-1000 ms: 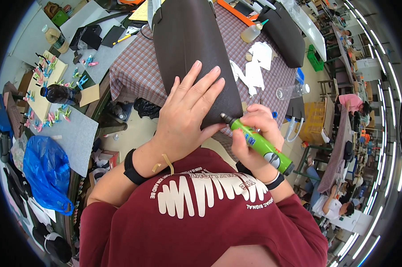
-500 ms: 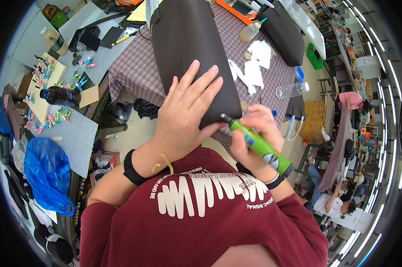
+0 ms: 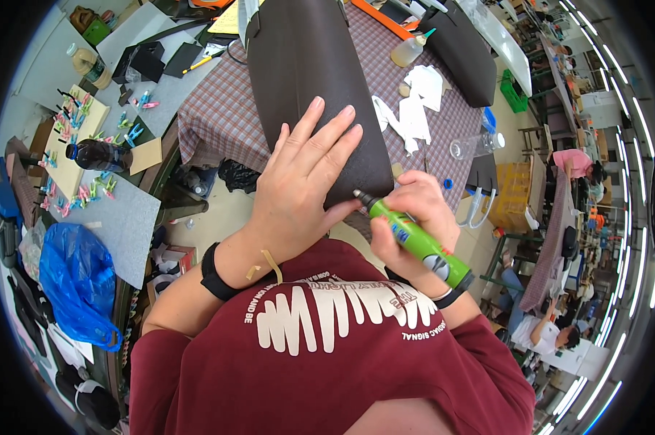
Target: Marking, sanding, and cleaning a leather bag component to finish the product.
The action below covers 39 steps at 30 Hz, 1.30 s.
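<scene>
A dark brown leather bag (image 3: 306,65) lies across the checked tablecloth, its near end toward me. My left hand (image 3: 298,174) rests flat on that end, fingers stretched out and a little apart, thumb close to the edge. In my right hand (image 3: 418,217) is a thick green pen-shaped tool (image 3: 423,246) with a black nose and a black rear end. Its narrow tip is at the bag's near edge, just right of my left thumb; whether it touches the leather, I cannot tell.
On the tablecloth (image 3: 215,109), white scraps (image 3: 414,119), a glue bottle (image 3: 409,49) and a clear plastic bottle (image 3: 476,147) lie right of the bag. A second dark bag (image 3: 458,54) stands beyond. Left, a side table holds coloured clips, a dark bottle (image 3: 99,156) and a blue plastic bag (image 3: 81,283).
My right hand has shifted slightly left with the green tool, bringing its tip to the bag's near edge. My left hand and the bag have stayed nearly still.
</scene>
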### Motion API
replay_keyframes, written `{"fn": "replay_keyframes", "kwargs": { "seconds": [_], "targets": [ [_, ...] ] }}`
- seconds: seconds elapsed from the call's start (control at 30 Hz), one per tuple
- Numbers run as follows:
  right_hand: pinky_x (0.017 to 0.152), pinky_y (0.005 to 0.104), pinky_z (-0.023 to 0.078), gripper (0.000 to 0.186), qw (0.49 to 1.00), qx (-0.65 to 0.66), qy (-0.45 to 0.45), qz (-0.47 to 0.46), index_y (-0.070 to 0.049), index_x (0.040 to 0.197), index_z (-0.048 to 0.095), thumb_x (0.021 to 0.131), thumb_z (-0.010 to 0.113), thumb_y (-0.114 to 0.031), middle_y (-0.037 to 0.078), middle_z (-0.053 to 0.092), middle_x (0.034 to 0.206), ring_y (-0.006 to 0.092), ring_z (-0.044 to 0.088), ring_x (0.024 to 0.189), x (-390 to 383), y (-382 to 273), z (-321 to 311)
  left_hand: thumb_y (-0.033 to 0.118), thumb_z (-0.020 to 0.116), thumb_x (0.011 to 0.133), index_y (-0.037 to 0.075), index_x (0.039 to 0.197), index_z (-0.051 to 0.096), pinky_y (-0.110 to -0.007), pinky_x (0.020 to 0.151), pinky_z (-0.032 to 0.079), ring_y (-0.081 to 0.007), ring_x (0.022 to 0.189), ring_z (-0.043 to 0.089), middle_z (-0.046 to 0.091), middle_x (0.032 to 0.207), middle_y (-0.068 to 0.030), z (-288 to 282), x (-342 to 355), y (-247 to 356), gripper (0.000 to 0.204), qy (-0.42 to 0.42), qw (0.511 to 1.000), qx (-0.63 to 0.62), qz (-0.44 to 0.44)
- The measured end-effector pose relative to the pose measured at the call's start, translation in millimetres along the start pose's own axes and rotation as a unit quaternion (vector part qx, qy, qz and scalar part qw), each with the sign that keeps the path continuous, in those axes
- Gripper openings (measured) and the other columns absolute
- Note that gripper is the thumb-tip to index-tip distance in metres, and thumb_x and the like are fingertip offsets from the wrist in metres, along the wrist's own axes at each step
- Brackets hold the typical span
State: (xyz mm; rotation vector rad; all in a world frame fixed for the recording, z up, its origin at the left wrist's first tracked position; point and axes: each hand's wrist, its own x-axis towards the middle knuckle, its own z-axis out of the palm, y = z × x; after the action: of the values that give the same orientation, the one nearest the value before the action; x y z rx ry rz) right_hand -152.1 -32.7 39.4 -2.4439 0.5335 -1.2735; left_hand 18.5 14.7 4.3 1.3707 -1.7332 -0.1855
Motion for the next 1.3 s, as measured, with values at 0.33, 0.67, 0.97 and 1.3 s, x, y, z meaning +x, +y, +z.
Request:
{"fn": "replay_keyframes", "kwargs": {
  "seconds": [0.33,0.67,0.97,1.3],
  "targets": [
    [0.074,0.0406,0.052,0.026,1.000,-0.015,0.007,0.013,-0.004,0.085,0.063,0.064,0.077,-0.003,0.005,0.061,0.070,0.0217,0.059,0.062,3.3,0.0,4.3,0.019,0.085,0.057,0.007,0.132,0.051,-0.060,0.100,0.040,-0.0362,0.136,0.036,0.046,0.143,-0.0101,2.5,-2.3,-2.8,0.083,0.014,1.000,0.004,0.003],
    [0.075,0.0396,0.052,0.027,0.999,-0.031,0.001,0.016,-0.004,0.086,0.063,0.063,0.077,-0.002,0.005,0.061,0.070,0.0212,0.059,0.060,2.6,0.3,5.0,0.019,0.085,0.057,0.007,0.132,0.052,-0.060,0.099,0.040,-0.0365,0.136,0.037,0.046,0.142,-0.0099,2.5,-3.4,-3.8,0.083,0.018,1.000,0.004,0.007],
    [0.075,0.0406,0.052,0.028,0.999,-0.046,0.012,0.007,-0.004,0.087,0.063,0.064,0.078,-0.003,0.005,0.061,0.071,0.0211,0.058,0.060,1.0,3.2,4.7,0.019,0.085,0.057,0.007,0.132,0.051,-0.060,0.099,0.040,-0.0364,0.136,0.037,0.046,0.142,-0.0099,2.8,-2.9,-3.7,0.083,0.019,1.000,0.004,0.009],
    [0.075,0.0400,0.052,0.025,0.999,-0.027,0.007,0.016,-0.004,0.085,0.062,0.064,0.076,-0.003,0.004,0.061,0.068,0.0194,0.059,0.060,1.8,2.1,3.3,0.008,0.081,0.057,0.005,0.134,0.050,-0.049,0.107,0.037,-0.0405,0.135,0.037,0.046,0.142,-0.0127,0.4,-0.7,-3.2,0.083,0.007,1.000,-0.003,0.006]
  ]
}}
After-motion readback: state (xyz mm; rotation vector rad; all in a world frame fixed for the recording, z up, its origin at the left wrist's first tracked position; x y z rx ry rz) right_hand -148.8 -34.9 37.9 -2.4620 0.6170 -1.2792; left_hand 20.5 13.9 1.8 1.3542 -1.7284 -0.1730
